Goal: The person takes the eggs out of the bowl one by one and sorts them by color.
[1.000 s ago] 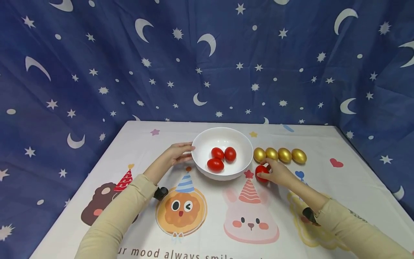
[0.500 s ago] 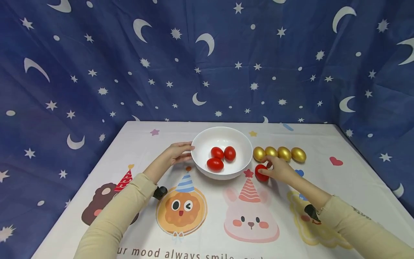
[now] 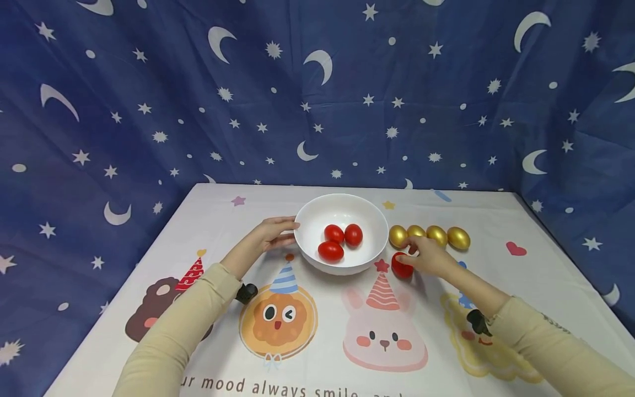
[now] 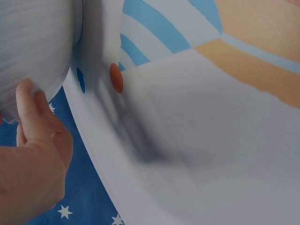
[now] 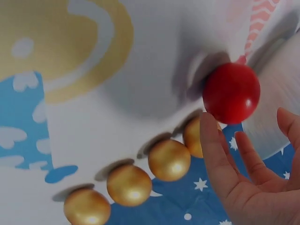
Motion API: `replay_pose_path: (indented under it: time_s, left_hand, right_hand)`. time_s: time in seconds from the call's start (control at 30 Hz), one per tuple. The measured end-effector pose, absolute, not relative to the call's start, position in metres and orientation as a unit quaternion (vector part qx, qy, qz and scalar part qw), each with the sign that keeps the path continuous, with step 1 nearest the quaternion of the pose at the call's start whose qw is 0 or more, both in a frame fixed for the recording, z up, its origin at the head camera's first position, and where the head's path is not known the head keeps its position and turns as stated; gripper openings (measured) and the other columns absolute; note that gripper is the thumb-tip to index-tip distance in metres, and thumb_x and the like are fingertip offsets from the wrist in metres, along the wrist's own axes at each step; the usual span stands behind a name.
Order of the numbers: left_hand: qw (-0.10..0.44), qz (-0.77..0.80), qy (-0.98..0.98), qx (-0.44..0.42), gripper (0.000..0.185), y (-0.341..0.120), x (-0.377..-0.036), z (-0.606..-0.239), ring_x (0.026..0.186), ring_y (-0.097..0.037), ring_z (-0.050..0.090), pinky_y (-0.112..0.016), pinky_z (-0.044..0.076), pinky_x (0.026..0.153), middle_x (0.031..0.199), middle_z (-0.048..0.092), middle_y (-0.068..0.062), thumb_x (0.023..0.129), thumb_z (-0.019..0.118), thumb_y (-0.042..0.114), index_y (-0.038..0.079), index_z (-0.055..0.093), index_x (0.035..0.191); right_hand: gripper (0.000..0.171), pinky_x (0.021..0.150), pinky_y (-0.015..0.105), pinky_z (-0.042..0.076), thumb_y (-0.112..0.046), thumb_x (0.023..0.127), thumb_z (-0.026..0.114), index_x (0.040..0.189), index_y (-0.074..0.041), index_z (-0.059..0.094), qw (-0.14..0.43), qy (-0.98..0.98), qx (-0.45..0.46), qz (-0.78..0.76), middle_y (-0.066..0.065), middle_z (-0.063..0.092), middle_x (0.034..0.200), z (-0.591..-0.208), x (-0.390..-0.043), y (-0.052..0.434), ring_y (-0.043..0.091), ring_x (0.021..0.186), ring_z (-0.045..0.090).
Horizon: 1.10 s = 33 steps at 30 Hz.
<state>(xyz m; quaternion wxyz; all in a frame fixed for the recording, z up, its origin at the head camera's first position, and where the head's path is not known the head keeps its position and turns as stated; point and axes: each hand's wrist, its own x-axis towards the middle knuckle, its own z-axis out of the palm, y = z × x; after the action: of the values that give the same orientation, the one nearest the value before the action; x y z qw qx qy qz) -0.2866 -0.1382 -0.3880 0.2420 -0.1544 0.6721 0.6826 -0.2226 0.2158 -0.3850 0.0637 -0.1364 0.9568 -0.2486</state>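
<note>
A white bowl [image 3: 369, 242] with several red eggs [image 3: 331, 251] inside stands mid-table. My left hand [image 3: 273, 231] holds its left side, the thumb apparently over the rim and fingers along the outer wall [image 4: 42, 51]. Just right of the bowl, a single red egg [image 3: 402, 266] is on the cloth. My right hand [image 3: 430, 257] hovers beside it with spread, loosely bent fingers [image 5: 218, 159]. One fingertip overlaps the egg's edge in the right wrist view; whether it touches, I cannot tell. Several golden eggs [image 3: 458, 239] form a row behind this hand.
The table [image 3: 223, 231] has a white cloth printed with cartoon figures. A blue curtain [image 3: 317, 110] with moons and stars hangs behind and at the sides. A black wrist camera [image 3: 246, 293] sits under the left wrist, another [image 3: 478, 322] under the right.
My right hand held the red egg a second ago; its fingers have since loosened and the hand has shifted slightly right and away. The egg stays in place. My left hand is still.
</note>
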Motion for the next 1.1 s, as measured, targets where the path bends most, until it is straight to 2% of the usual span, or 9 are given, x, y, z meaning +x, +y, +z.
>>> replay_pose_path:
  time_s: [0.2, 0.37, 0.57, 0.9, 1.1]
  left_hand:
    - [0.243, 0.678, 0.677, -0.152, 0.054, -0.137, -0.284, -0.389, 0.083, -0.012, 0.062, -0.016, 0.060, 0.073, 0.143, 0.043, -0.014, 0.092, 0.061, 0.012, 0.014, 0.043, 0.142]
    - [0.241, 0.677, 0.678, -0.155, 0.053, -0.137, -0.284, -0.390, 0.076, -0.009, 0.063, -0.016, 0.060, 0.072, 0.141, 0.046, -0.015, 0.091, 0.062, 0.013, 0.014, 0.044, 0.141]
    - [0.239, 0.687, 0.667, -0.159, 0.052, -0.137, -0.286, -0.389, 0.077, -0.009, 0.061, -0.016, 0.061, 0.071, 0.141, 0.044, -0.014, 0.092, 0.061, 0.012, 0.013, 0.044, 0.141]
    - [0.234, 0.685, 0.670, -0.164, 0.051, -0.137, -0.285, -0.390, 0.082, -0.011, 0.060, -0.016, 0.060, 0.071, 0.139, 0.046, -0.013, 0.092, 0.061, 0.013, 0.015, 0.046, 0.140]
    - [0.228, 0.683, 0.675, -0.164, 0.050, -0.136, -0.285, -0.389, 0.083, -0.011, 0.060, -0.016, 0.060, 0.071, 0.138, 0.047, -0.014, 0.092, 0.062, 0.014, 0.015, 0.047, 0.140]
  right_hand:
    - [0.031, 0.068, 0.035, 0.059, -0.020, 0.084, 0.068, 0.103, 0.004, 0.059, 0.058, 0.957, -0.135, -0.251, 0.020, 0.063, 0.092, -0.371, -0.224, 0.216, 0.028, 0.080, 0.057]
    - [0.030, 0.063, 0.031, 0.060, -0.018, 0.084, 0.069, 0.103, 0.004, 0.061, 0.031, 0.958, -0.147, -0.246, 0.020, 0.065, 0.090, -0.364, -0.224, 0.214, 0.027, 0.077, 0.059]
    - [0.031, 0.062, 0.029, 0.060, -0.021, 0.086, 0.068, 0.106, 0.002, 0.062, 0.034, 0.956, -0.139, -0.255, 0.019, 0.064, 0.093, -0.355, -0.226, 0.208, 0.028, 0.079, 0.059]
    - [0.029, 0.067, 0.030, 0.063, -0.018, 0.087, 0.067, 0.108, 0.001, 0.062, 0.054, 0.937, -0.174, -0.299, 0.016, 0.066, 0.094, -0.339, -0.223, 0.191, 0.024, 0.080, 0.064]
    - [0.030, 0.073, 0.034, 0.063, -0.015, 0.087, 0.066, 0.112, 0.002, 0.062, 0.060, 0.932, -0.185, -0.305, 0.019, 0.064, 0.100, -0.332, -0.219, 0.178, 0.030, 0.091, 0.061]
